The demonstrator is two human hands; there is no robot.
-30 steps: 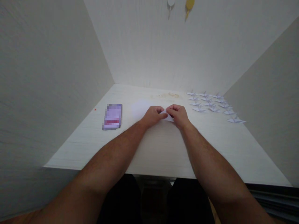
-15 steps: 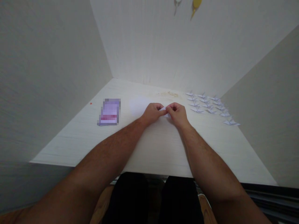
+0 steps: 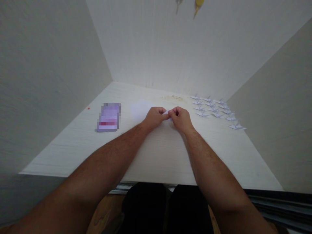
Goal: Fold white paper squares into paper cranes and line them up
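Observation:
Between my two hands is a small folded piece of white paper, mostly covered by fingers. My left hand pinches its left side, thumb pointing right. On the other side my right hand grips it with thumb and forefinger, the two hands almost touching. The exact shape of the fold is hidden. Just left of and behind my left hand lie pale paper sheets on the white table. Several folded paper cranes stand in rows to the right of my right hand.
A purple, blurred-out rectangular item lies on the left of the table. Near the left wall is a tiny red spot. Walls close in at left, back and right. A brownish stain marks the tabletop's back, and a yellow hanging object shows above.
The whole view has shifted slightly, so things sit a little further left. Both hands keep hold of the paper, with only slight finger movement. The cranes stay in place.

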